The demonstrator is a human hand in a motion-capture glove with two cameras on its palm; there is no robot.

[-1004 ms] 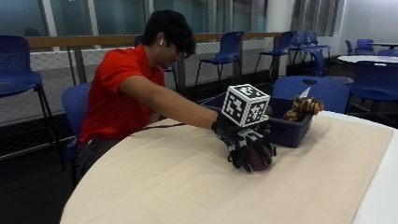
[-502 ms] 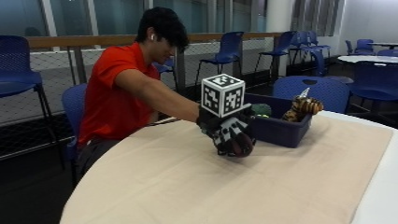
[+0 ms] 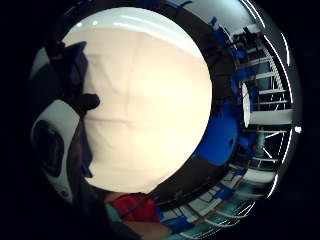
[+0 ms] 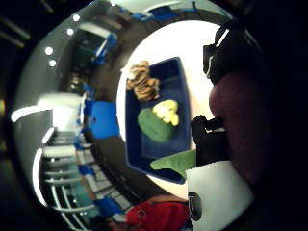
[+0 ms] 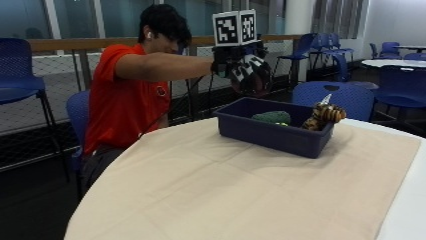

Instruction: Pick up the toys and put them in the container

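Gloved right hand [image 5: 243, 70] grips a dark maroon round plush toy [image 5: 253, 80], fingers curled round it, raised above the dark blue rectangular plastic container [image 5: 266, 132]. Container sits on the beige cloth-covered table [image 5: 219, 190], holding a green plush toy [image 5: 271, 118], a yellow one [image 4: 166, 111] and a striped tiger toy [image 5: 323, 116].

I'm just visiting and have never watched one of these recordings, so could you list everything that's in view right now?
container: one, dark blue, on the table.
green toy: one, with yellow parts, inside the container.
striped toy: one, orange and brown, inside the container at one end.
dark red toy: one, held in the air above the container's edge.
tablecloth: one, beige, covering the table.
chairs: several, blue, around and behind the table.
hand: right, black glove, grips the dark red toy.
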